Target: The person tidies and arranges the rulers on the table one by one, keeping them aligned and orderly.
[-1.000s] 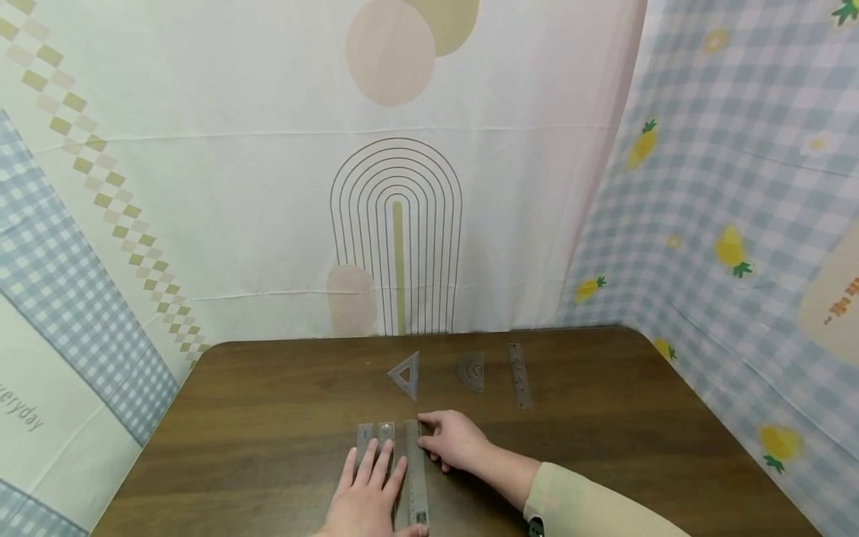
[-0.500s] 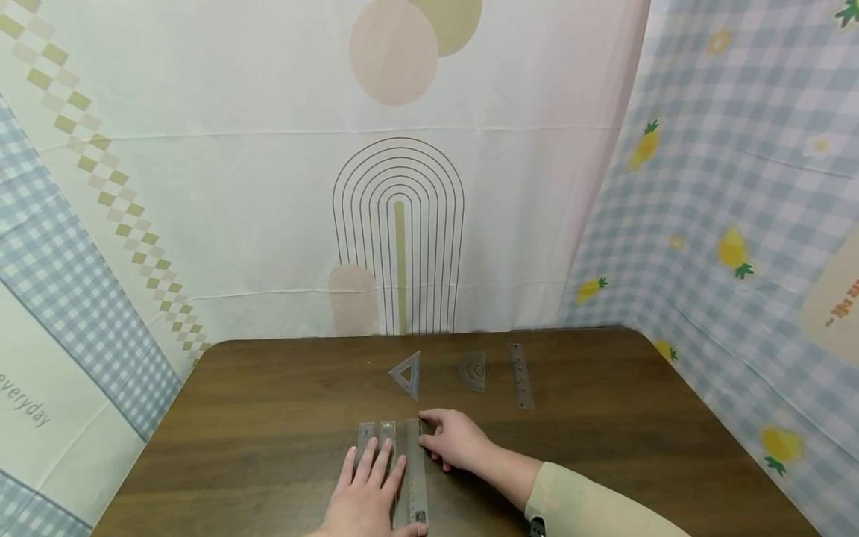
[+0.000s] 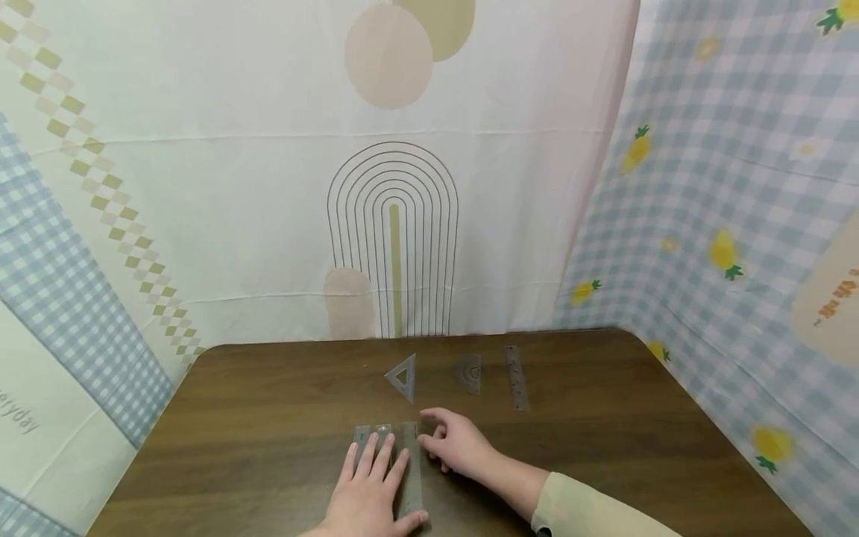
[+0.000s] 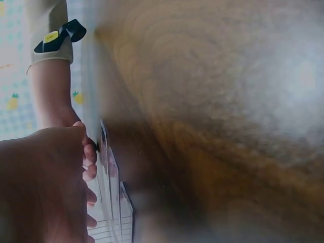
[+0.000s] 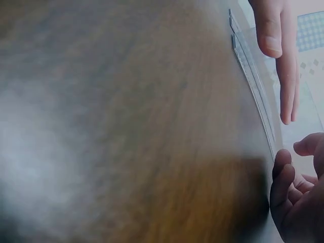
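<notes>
At the near edge of the desk [image 3: 268,418], the left hand [image 3: 367,492] is lying flat, fingers straight, pinning a clear case [image 3: 373,436], while the right hand [image 3: 456,444], fingers loosely curled and holding nothing, is touching the long ruler [image 3: 411,466] just beside it, likely squaring it. Toward the far edge, a set square [image 3: 401,377], protractor [image 3: 470,373] and short ruler [image 3: 515,377] are lying in a row, with patterned cloth [image 3: 201,186] hanging behind.
</notes>
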Demonstrator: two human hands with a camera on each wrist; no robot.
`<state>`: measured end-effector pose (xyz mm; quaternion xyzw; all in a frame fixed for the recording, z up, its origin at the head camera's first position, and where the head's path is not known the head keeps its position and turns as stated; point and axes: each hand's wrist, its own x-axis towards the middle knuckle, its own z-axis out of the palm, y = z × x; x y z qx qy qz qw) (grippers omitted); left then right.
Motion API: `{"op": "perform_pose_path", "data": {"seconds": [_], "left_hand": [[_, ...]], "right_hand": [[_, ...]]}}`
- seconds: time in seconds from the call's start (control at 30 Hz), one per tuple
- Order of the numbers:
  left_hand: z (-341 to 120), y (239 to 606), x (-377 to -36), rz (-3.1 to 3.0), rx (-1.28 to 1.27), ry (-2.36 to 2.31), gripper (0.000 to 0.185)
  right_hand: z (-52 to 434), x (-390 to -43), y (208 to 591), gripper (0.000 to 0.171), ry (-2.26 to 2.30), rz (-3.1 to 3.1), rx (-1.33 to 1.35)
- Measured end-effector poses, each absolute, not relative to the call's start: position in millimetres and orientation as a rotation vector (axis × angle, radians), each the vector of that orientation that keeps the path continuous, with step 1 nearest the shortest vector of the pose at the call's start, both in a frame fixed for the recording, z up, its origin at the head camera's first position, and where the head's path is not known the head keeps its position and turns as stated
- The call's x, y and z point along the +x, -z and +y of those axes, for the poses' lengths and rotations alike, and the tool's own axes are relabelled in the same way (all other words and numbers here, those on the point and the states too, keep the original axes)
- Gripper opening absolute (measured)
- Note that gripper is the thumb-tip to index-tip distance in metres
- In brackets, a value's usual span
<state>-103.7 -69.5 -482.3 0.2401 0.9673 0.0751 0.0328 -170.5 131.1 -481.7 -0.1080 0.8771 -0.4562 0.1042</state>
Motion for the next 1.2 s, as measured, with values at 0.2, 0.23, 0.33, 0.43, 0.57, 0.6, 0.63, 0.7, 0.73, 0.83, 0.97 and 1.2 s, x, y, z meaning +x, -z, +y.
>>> {"op": "perform_pose_path", "data": {"seconds": [0.2,0.23,0.33,0.43,0.57,0.6,0.63,0.7,0.73,0.83,0.97,1.2], "left_hand": [[-67.2,480.4,-103.5,3.024,0.764,-0.237,0.091],[-66.8,480.2,-103.7,3.033,0.771,-0.236,0.09],[-65.7,479.3,-104.7,3.052,0.779,-0.238,0.088],[-63.5,477.3,-107.2,3.056,0.776,-0.245,0.089],[-57.6,473.5,-111.1,3.043,0.758,-0.274,0.09],[-55.8,472.1,-112.0,3.038,0.752,-0.285,0.091],[-54.1,471.2,-113.1,3.035,0.744,-0.295,0.09],[-50.9,469.3,-115.3,3.029,0.725,-0.314,0.089],[-49.5,468.6,-116.6,3.027,0.721,-0.317,0.088],[-45.1,467.6,-121.5,3.028,0.708,-0.319,0.087],[-39.0,465.8,-128.7,3.036,0.701,-0.302,0.088],[-27.0,459.8,-138.3,3.049,0.709,-0.302,0.086]], "right_hand": [[134.6,-168.6,480.2,0.049,1.387,2.595,-0.328],[135.4,-168.6,479.8,0.049,1.396,2.595,-0.326],[138.5,-168.8,478.9,0.048,1.414,2.601,-0.327],[142.7,-169.0,478.3,0.048,1.427,2.617,-0.325],[149.6,-170.1,476.8,0.047,1.444,2.624,-0.307],[151.2,-170.3,476.1,0.047,1.45,2.625,-0.302],[153.0,-170.3,475.3,0.047,1.457,2.623,-0.294],[156.3,-170.6,473.6,0.046,1.469,2.628,-0.284],[158.0,-170.9,472.7,0.045,1.477,2.628,-0.279],[163.6,-171.6,470.9,0.045,1.495,2.631,-0.266],[171.9,-173.0,469.0,0.045,1.491,2.647,-0.236],[187.3,-175.1,465.8,0.045,1.483,2.711,-0.158]]}}
